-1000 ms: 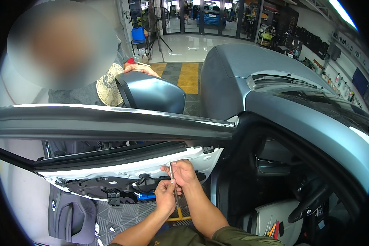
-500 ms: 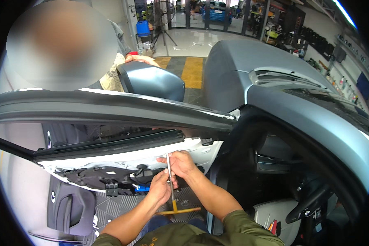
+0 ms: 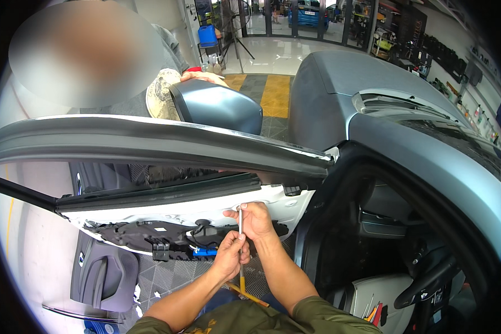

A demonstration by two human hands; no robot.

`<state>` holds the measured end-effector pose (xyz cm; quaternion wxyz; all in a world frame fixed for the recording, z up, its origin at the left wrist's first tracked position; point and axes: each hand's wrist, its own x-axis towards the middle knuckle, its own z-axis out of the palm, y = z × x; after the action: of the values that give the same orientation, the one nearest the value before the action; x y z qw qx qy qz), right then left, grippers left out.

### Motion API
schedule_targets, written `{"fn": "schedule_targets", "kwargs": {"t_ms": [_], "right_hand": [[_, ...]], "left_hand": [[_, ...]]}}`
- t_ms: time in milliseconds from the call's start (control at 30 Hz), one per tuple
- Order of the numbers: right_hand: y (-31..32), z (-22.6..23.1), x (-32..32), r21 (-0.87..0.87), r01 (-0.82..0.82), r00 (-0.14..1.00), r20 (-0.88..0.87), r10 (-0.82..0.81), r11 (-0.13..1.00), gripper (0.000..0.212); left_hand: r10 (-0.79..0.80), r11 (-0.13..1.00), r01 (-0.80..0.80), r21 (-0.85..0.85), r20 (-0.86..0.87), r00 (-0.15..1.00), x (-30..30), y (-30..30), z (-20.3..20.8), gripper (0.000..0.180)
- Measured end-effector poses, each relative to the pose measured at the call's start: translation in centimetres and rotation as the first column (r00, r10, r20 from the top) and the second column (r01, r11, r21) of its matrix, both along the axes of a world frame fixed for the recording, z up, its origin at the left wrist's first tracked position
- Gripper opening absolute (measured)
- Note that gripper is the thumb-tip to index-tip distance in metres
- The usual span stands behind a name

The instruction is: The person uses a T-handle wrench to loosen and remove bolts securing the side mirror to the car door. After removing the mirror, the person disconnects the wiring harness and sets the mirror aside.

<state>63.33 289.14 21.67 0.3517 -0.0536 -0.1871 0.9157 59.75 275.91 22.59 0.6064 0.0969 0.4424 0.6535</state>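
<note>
A T-handle wrench [image 3: 242,285] with a metal shaft and a yellow crossbar stands between my hands and the opened car door's bare white inner side [image 3: 150,215]. My left hand [image 3: 230,258] is closed around the middle of the shaft. Higher up, my right hand [image 3: 256,221] has its fingers closed on the shaft's far end, close to the white metal. What the tip meets is hidden by those fingers. Left of my hands, a black liner [image 3: 125,235] with wiring and a blue part [image 3: 205,252] sits on the door.
Beyond the door a person's hand [image 3: 205,76] rests on the blue-grey side mirror [image 3: 220,108]. A detached door panel [image 3: 103,275] is on the floor at the left. Several hand tools [image 3: 377,314] lie on the car seat at the right, by the steering wheel [image 3: 428,281].
The wrench's crossbar has turned from nearly level to slanting down to the right. Both hands keep their hold on the shaft. The whole view has shifted, with the scene now further right.
</note>
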Motion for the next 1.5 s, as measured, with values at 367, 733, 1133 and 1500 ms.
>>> {"fn": "schedule_targets", "kwargs": {"t_ms": [367,733,1133,1500], "right_hand": [[-1.3,0.3,-1.3,-0.061,0.093,0.995,-0.027,-0.095,0.994,0.027],[-1.4,0.4,-1.7,-0.096,0.047,0.999,0.032,-0.044,0.994,0.034],[-1.3,0.1,-2.0,-0.055,-0.032,0.996,-0.079,0.028,0.998,0.029],[-1.9,0.8,-1.6,-0.106,-0.04,0.998,-0.042,0.036,0.994,0.025]], "left_hand": [[-0.076,0.997,0.073,-0.034,-0.108,0.991,-2.2,-2.8,-1.4,0.014],[-0.192,0.98,0.184,-0.07,-0.132,0.973,-4.5,-4.7,-0.4,0.015],[-0.128,0.991,0.127,-0.047,-0.01,0.992,-3.8,-3.6,0.3,0.022],[-0.106,0.994,0.106,-0.036,0.005,0.994,-3.4,-4.4,0.8,0.021]]}}
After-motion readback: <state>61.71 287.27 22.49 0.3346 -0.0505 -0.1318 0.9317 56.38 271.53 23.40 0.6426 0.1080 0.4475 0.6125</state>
